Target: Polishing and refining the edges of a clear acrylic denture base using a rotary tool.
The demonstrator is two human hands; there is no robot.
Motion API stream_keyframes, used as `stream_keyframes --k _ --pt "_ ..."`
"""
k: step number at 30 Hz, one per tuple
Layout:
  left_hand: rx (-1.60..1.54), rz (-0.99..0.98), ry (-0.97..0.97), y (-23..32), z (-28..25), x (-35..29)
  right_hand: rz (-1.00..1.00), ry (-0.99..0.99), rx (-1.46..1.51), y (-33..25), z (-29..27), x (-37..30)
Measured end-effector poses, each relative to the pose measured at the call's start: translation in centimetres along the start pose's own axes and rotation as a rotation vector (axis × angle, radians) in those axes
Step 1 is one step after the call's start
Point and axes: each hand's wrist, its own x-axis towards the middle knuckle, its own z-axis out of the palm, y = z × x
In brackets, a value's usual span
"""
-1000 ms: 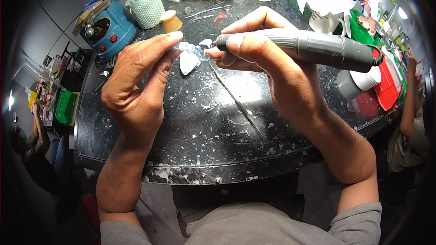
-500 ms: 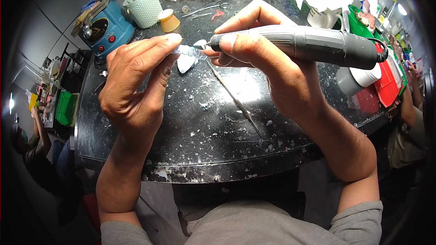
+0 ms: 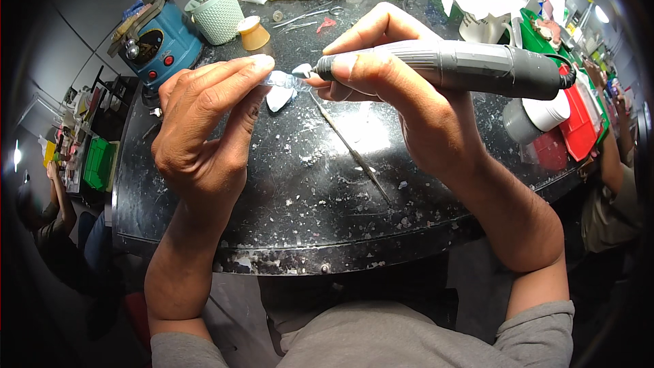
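My left hand [image 3: 204,112] pinches a small clear plastic piece [image 3: 287,81], shaped like a dental aligner, between thumb and fingertips. My right hand [image 3: 415,95] is wrapped round a thick grey rotary handpiece [image 3: 470,67] in a pen-like grip. At its left end a pale grey pointed bur [image 3: 301,69] sits close by the clear piece; whether they touch I cannot tell. Just under the clear piece shows a white lump [image 3: 278,101], partly covered by it. A thin metal carving tool [image 3: 351,148] lies slantwise on the black table between my forearms.
White crumbs dot the black table [image 3: 306,211]. Far left stand a blue machine [image 3: 163,48], a pale green tool cup [image 3: 216,19] and a tan pot [image 3: 254,34]. Scissors [image 3: 320,12] lie beyond. White cup [image 3: 477,28], round tub [image 3: 545,112] and red tray [image 3: 579,119] are at right; people sit either side.
Both hands stay nearly in place. The handpiece has shifted only very slightly, its rear end dipping a touch less, and the clear piece has turned a little in my left fingers.
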Motion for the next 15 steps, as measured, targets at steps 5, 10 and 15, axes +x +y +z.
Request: stream_keyframes --k 5,10,15 --pt "0.018 0.042 0.042 -0.1 0.3 0.1 0.005 -0.009 0.014 0.1 0.0 0.0" --pt "0.016 0.040 0.047 -0.2 0.4 0.0 -0.020 -0.032 -0.054 0.2 -0.4 0.2" --pt "-0.191 -0.214 0.126 -0.4 1.3 -0.6 -0.062 0.141 0.225 0.8 0.4 1.0"
